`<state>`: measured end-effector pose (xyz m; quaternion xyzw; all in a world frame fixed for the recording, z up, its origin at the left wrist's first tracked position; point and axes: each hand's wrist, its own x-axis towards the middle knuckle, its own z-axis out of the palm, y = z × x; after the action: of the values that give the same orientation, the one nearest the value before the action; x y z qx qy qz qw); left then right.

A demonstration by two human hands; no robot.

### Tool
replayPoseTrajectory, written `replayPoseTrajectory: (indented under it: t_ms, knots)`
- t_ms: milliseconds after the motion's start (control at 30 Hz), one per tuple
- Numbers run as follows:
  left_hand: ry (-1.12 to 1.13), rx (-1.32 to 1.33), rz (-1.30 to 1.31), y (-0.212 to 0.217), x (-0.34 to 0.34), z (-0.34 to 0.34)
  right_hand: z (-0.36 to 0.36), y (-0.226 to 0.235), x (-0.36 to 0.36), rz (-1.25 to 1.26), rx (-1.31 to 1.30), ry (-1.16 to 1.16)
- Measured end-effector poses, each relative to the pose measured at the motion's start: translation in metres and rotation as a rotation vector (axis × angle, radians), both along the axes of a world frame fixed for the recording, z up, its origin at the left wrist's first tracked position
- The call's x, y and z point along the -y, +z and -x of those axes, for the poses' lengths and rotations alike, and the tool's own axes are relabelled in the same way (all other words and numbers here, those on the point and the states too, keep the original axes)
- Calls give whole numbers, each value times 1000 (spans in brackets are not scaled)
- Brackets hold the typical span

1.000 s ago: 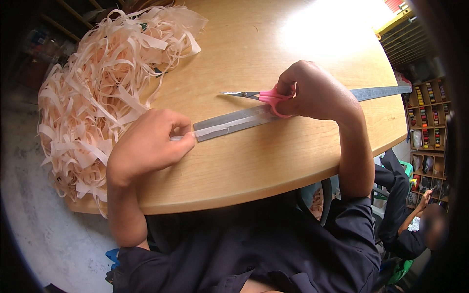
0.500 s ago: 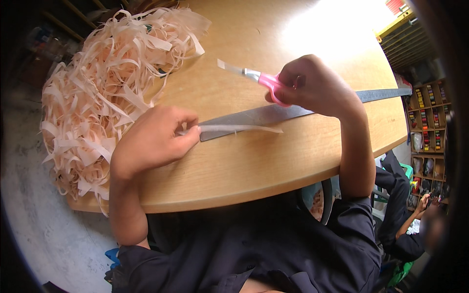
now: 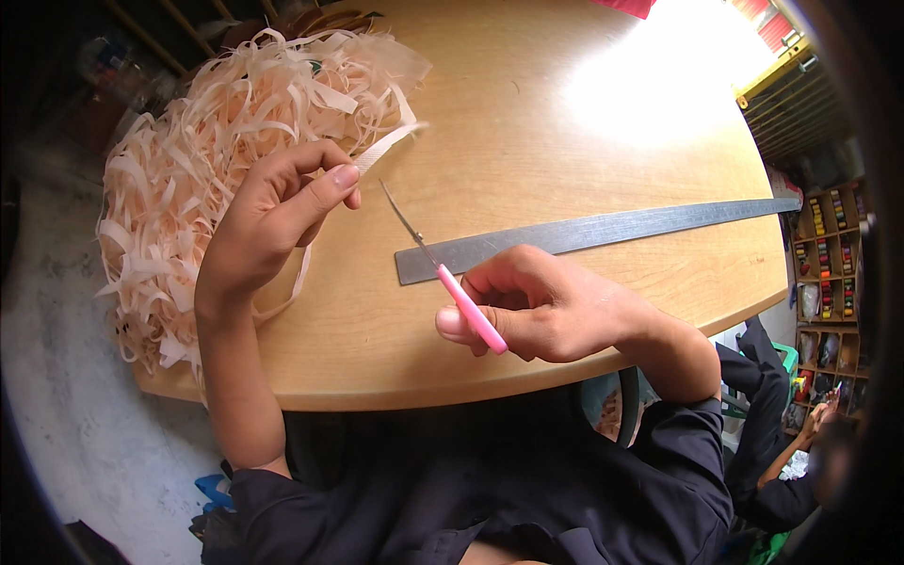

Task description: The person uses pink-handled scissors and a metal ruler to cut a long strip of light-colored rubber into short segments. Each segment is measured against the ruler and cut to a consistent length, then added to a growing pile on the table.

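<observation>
Pinching one pale strip [image 3: 381, 151] in the left hand [image 3: 282, 207], up beside one big tangled pile [image 3: 221, 141], blurring out at the far end. Holding one pair of pink scissors [image 3: 469, 305] in the right hand [image 3: 541, 306], hiding part of them in the grip, showing them pretty much edge-on. Counting one metal ruler [image 3: 574, 235] on one wooden table [image 3: 499, 141]. Honestly losing count in that pile.

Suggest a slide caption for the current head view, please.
Left hand pinching a pale strip, right hand holding pink-handled scissors, above a wooden table with a metal ruler and heaped strips.
</observation>
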<state>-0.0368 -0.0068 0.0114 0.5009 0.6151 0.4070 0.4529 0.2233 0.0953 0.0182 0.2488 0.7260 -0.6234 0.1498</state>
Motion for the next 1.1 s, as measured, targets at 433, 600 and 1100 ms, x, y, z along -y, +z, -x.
replayPoseTrajectory:
  t_ms: [433,600,1100]
  knots:
    - [-79,91,-4,2,1,-12,0,4,0,53,-10,-33]
    - [-103,116,4,3,2,-10,-1,4,-1,78,-22,-37]
    - [60,-108,-64,-5,-2,-5,-3,-8,-4,-23,-153,-209]
